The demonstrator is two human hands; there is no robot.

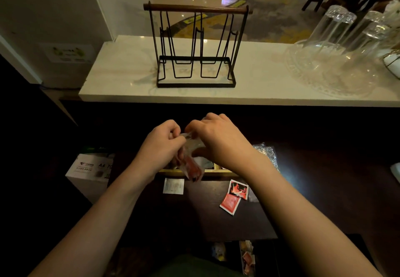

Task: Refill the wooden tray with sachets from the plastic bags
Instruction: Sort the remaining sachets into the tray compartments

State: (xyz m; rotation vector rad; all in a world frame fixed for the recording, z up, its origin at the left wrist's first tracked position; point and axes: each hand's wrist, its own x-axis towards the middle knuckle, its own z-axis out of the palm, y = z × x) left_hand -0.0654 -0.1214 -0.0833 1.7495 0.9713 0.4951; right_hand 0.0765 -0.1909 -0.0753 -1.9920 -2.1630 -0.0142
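Dark wooden desk surface (205,218), dim and hard to read in most places. Pale wooden tray (211,172) mostly hidden behind both wrists, only a strip of its near rim and one divider showing; contents impossible to make out. Clear plastic bag with red sachets inside (190,164) held up over that tray, its upper edge lost between the fingers, its lower end hanging down across the tray's near rim. Left hand (161,147) clenched, thumb and fingertips pinched on the bag's top left edge. Right hand (218,138) curled likewise, fingers gripping the bag's top right edge, the two hands almost touching. Whether the bag's mouth is open or sealed: cannot tell. Near the tray on the desk, a small white printed sachet (173,186) lying flat. To the right of it, two loose red sachets (234,196) overlapping, partly tucked under the right forearm. Crinkled clear plastic bag (267,154) beyond the right wrist, mostly covered. White cardboard box marked A4 (91,169) at the left, cut off by the left forearm. More packets low in shadow (247,259), blurred. Above, a white marble counter (121,77) bearing a black wire rack with a wooden top bar (195,47) and upturned clear glasses (337,38) on a clear glass plate, cropped at the right edge.
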